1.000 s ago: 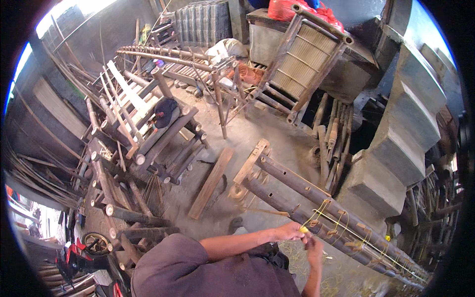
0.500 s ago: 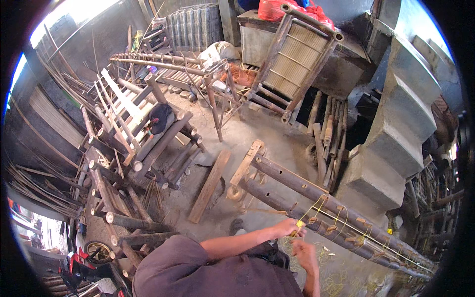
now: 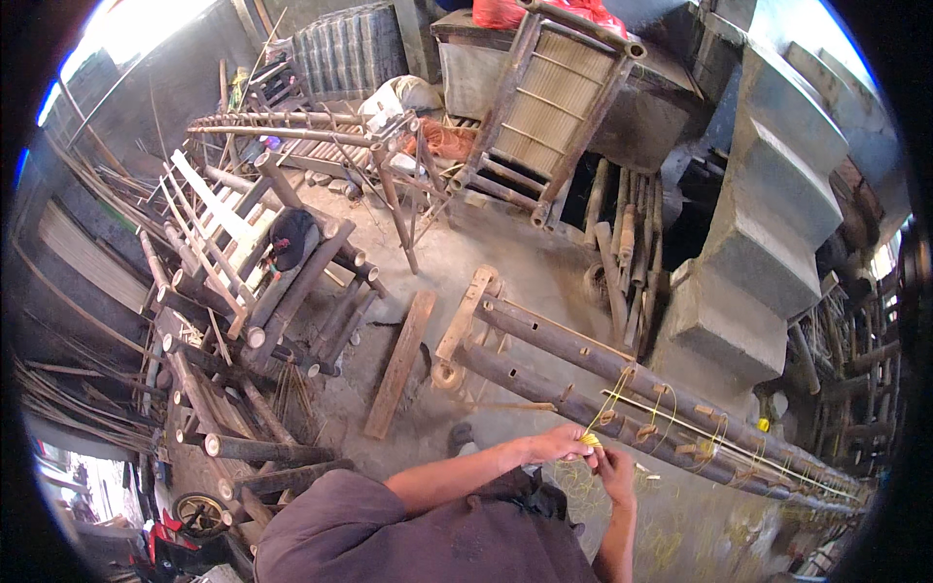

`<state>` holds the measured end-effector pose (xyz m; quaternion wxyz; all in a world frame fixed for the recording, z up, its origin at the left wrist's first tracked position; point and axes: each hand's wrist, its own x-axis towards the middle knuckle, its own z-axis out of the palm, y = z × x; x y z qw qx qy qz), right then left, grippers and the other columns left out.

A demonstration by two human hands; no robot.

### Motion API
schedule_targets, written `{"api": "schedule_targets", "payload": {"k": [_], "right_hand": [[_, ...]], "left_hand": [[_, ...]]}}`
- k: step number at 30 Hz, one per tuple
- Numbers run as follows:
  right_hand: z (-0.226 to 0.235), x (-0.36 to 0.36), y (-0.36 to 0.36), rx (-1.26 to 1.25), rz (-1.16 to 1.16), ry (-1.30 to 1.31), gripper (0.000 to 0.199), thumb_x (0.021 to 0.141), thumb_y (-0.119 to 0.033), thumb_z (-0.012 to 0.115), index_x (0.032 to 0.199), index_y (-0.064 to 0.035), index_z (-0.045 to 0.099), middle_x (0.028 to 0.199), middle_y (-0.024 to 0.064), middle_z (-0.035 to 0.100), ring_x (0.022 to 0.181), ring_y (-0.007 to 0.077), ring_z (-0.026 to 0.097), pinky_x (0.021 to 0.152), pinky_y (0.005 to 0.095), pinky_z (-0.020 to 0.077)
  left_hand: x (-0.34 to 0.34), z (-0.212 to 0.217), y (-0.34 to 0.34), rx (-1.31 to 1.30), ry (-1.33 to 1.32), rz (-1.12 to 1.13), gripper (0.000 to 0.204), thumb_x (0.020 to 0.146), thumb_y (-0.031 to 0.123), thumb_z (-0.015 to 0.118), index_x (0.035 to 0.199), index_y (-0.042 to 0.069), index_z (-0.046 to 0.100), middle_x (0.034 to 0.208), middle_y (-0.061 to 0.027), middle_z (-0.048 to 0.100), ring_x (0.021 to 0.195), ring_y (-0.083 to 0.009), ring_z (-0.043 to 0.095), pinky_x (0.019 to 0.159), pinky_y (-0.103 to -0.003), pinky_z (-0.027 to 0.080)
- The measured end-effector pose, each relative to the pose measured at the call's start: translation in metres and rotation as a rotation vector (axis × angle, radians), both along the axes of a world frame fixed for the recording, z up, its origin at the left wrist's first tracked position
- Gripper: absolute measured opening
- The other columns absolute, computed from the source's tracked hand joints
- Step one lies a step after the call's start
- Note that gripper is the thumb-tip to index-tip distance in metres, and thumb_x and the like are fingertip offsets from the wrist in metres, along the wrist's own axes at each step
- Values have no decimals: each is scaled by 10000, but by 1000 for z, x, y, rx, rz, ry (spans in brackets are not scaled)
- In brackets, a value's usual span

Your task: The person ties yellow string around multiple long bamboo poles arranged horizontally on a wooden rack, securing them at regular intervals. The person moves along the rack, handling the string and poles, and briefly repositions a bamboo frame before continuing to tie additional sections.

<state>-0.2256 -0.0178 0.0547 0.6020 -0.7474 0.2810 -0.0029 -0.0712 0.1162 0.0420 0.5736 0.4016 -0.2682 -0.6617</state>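
My left hand (image 3: 556,444) is closed round a small bundle of yellow cord (image 3: 590,440). From the bundle, thin strands run up to the nearer of two long dark bamboo poles (image 3: 525,382). My right hand (image 3: 613,473) is just right of the bundle, its fingers curled in a pinch; whatever they hold is too small to make out. Both hands are in front of my body, just on the near side of the poles. More yellow loops hang along the farther bamboo pole (image 3: 573,347), and pegs stick out of both poles. A wooden end piece (image 3: 465,316) joins them at the left.
A wooden plank (image 3: 400,364) lies on the floor left of the poles. Stacked bamboo frames (image 3: 292,291) crowd the left side. Concrete steps (image 3: 743,282) rise at the right. A bamboo chair or bench frame (image 3: 554,107) leans at the back, near bundled bamboo poles (image 3: 627,233).
My right hand has risen and come closer to the yellow bundle. The left hand still grips the cord. The view has shifted a little, so the surroundings appear farther left.
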Motion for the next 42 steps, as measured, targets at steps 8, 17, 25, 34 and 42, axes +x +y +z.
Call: {"api": "schedule_targets", "payload": {"k": [8, 17, 25, 34, 42], "right_hand": [[43, 23, 58, -894, 18, 85, 284, 831, -90, 585, 1104, -20, 613, 893, 146, 574, 869, 341, 574, 704, 441, 477], [2, 16, 9, -740, -103, -112, 166, 832, -91, 552, 985, -43, 596, 900, 182, 649, 813, 365, 636, 663, 431, 503], [1, 19, 58, -348, -349, -135, 167, 898, -146, 551, 875, -7, 640, 731, 172, 656, 651, 398, 622, 635, 425, 511], [59, 49, 4, -863, 396, -311, 460, 852, -135, 571, 1297, -59, 480, 1029, 141, 604, 985, 293, 590, 846, 399, 478], [56, 59, -34, -752, 362, -304, 252, 919, -227, 527, 1036, -3, 526, 984, 191, 595, 960, 367, 566, 824, 443, 461]], "left_hand": [[-38, -5, -25, 222, -235, 683, 249, 949, 217, 567, 1080, 30, 667, 997, -50, 677, 911, -99, 584, 802, -286, 472], [-71, 13, -18, 73, 71, 647, 316, 925, 125, 565, 1220, 11, 563, 1151, -60, 613, 1024, -166, 580, 911, -315, 453], [-48, 34, -14, 206, -323, 495, 338, 904, 317, 629, 1089, 34, 631, 934, -55, 636, 851, -162, 610, 765, -312, 494], [34, 57, -15, 244, -1183, -152, 191, 773, 86, 621, 901, -53, 645, 790, -194, 682, 760, -296, 688, 654, -384, 537], [14, 58, -41, 359, -884, 272, 200, 807, 23, 583, 976, -45, 666, 806, -147, 702, 709, -212, 703, 605, -322, 549]]}}
